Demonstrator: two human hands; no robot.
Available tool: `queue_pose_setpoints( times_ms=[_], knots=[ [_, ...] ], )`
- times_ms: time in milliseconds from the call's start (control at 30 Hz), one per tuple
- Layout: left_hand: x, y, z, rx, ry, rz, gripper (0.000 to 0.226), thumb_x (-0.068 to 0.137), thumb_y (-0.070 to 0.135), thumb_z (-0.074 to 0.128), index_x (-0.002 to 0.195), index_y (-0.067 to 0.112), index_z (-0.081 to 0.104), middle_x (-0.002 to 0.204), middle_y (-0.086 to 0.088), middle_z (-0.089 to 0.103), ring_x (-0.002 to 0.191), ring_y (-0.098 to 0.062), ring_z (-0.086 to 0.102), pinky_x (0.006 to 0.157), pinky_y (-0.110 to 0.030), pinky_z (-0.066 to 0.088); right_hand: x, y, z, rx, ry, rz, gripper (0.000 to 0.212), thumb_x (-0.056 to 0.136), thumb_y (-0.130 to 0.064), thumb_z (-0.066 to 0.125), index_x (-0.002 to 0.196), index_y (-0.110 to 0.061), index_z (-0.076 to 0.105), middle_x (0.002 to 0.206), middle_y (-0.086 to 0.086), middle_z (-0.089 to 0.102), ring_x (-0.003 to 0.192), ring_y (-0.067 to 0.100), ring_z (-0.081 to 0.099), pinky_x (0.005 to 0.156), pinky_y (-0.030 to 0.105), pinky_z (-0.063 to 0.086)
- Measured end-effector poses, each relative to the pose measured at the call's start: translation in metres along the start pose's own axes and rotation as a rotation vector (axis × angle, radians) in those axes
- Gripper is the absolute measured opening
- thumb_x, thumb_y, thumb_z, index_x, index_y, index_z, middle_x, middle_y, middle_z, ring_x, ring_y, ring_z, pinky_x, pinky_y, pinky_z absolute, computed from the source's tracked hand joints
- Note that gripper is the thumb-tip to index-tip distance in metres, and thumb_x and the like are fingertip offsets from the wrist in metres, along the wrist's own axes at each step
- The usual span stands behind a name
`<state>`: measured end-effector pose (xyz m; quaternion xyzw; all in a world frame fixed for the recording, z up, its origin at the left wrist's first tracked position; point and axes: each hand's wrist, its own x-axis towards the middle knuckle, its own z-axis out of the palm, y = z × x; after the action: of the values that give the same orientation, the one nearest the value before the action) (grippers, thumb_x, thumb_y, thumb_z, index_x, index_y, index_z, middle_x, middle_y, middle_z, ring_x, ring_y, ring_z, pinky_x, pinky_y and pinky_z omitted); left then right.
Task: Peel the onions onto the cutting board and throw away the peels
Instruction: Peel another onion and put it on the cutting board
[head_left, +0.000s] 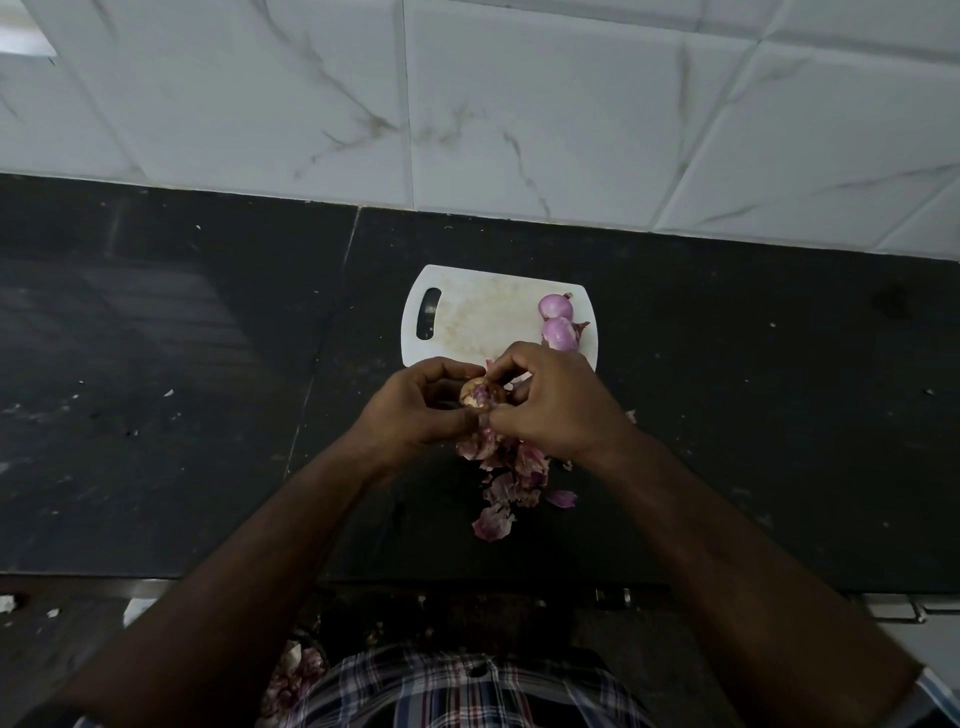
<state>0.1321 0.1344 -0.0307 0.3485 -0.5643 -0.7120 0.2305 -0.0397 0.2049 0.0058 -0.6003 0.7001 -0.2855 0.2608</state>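
Note:
A white cutting board (467, 317) lies on the dark counter near the tiled wall. Two peeled purple onions (556, 307) (561, 334) rest at its right end. Just in front of the board my left hand (415, 410) grips a partly peeled onion (480, 395) with brown skin still on it. My right hand (556, 405) pinches a strip of its skin beside the left fingers. A heap of purple onion peels (511, 478) lies on the counter below both hands.
The black stone counter (182, 389) stretches left and right, dotted with small scraps. A white marble-tiled wall (519, 114) stands behind. More peels (293, 675) lie low down past the counter's front edge, beside my checked shirt.

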Motion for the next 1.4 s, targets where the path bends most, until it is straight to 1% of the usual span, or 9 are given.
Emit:
queue_pose_setpoints(
  times_ms=[100,233,433,500,633,900,1100,1200,1400],
  knots=[
    [0.001,0.001,-0.001,0.057,0.006,0.013,0.044,0.079,-0.009,0.077,0.117,0.007,0.066,0.105,-0.011,0.075,0.093,-0.019,0.073,0.078,-0.028,0.06,-0.001,0.001,0.001,-0.007,0.005,-0.017,0.032,0.074,-0.025,0.08,0.102,-0.018,0.067,0.087,-0.009,0.07,0.074,0.006,0.067,0.069,0.034,0.059],
    [0.002,0.0,-0.003,0.023,-0.014,0.011,0.041,0.08,-0.009,0.076,0.115,0.01,0.068,0.106,-0.012,0.076,0.099,-0.025,0.073,0.083,-0.036,0.061,-0.001,0.002,0.003,-0.007,0.063,-0.037,0.023,0.077,-0.022,0.079,0.097,-0.016,0.07,0.079,-0.009,0.07,0.072,0.007,0.068,0.067,0.029,0.057],
    [0.001,0.0,-0.004,-0.053,-0.028,-0.025,0.039,0.083,-0.002,0.075,0.119,0.011,0.067,0.111,-0.013,0.075,0.102,-0.028,0.072,0.085,-0.039,0.061,0.003,0.012,-0.009,0.144,0.035,0.051,0.02,0.087,-0.004,0.063,0.096,-0.017,0.075,0.09,-0.011,0.072,0.079,0.0,0.069,0.07,0.017,0.056],
    [0.001,0.001,-0.004,-0.087,-0.015,-0.044,0.042,0.079,0.005,0.077,0.12,0.011,0.067,0.112,-0.014,0.074,0.1,-0.028,0.071,0.083,-0.038,0.061,0.002,0.016,-0.01,0.231,0.003,0.074,0.021,0.092,-0.008,0.062,0.104,-0.018,0.076,0.1,-0.009,0.074,0.087,0.002,0.07,0.077,0.022,0.058],
    [0.002,0.001,-0.004,-0.109,-0.019,-0.061,0.047,0.074,0.012,0.078,0.12,0.01,0.067,0.112,-0.018,0.073,0.095,-0.027,0.069,0.073,-0.029,0.06,-0.004,0.02,-0.005,0.164,0.045,-0.035,0.024,0.083,-0.02,0.079,0.106,-0.025,0.077,0.105,-0.008,0.073,0.092,0.004,0.07,0.083,0.026,0.058],
    [-0.002,0.006,0.0,-0.154,-0.046,-0.082,0.033,0.086,0.001,0.07,0.118,0.007,0.067,0.102,-0.011,0.075,0.082,-0.019,0.071,0.062,-0.024,0.056,-0.003,0.015,-0.002,0.126,0.147,-0.057,0.021,0.082,-0.006,0.074,0.1,-0.017,0.077,0.084,-0.018,0.07,0.08,-0.002,0.068,0.074,0.015,0.055],
    [-0.004,0.004,-0.003,-0.282,-0.103,-0.125,0.034,0.089,0.002,0.062,0.122,0.008,0.065,0.118,-0.017,0.071,0.096,-0.031,0.071,0.077,-0.036,0.061,-0.001,0.031,-0.002,-0.049,0.114,-0.022,0.022,0.09,-0.011,0.069,0.111,-0.017,0.076,0.104,-0.009,0.075,0.089,-0.01,0.062,0.08,-0.002,0.041],
    [-0.005,0.004,-0.003,-0.303,-0.085,-0.129,0.035,0.095,-0.008,0.052,0.123,0.009,0.064,0.111,-0.01,0.074,0.093,-0.022,0.073,0.071,-0.031,0.063,-0.003,0.028,-0.004,-0.052,0.098,-0.036,0.028,0.092,-0.004,0.062,0.113,-0.018,0.076,0.117,-0.006,0.073,0.107,-0.004,0.062,0.095,0.008,0.045],
    [-0.003,0.005,-0.003,-0.237,-0.075,-0.097,0.039,0.086,0.004,0.067,0.125,0.009,0.061,0.113,-0.016,0.07,0.093,-0.024,0.071,0.07,-0.029,0.061,-0.006,0.011,-0.008,0.046,0.061,-0.107,0.036,0.085,-0.04,0.072,0.117,-0.024,0.073,0.111,-0.008,0.073,0.101,0.002,0.066,0.089,0.027,0.055]
  ],
)
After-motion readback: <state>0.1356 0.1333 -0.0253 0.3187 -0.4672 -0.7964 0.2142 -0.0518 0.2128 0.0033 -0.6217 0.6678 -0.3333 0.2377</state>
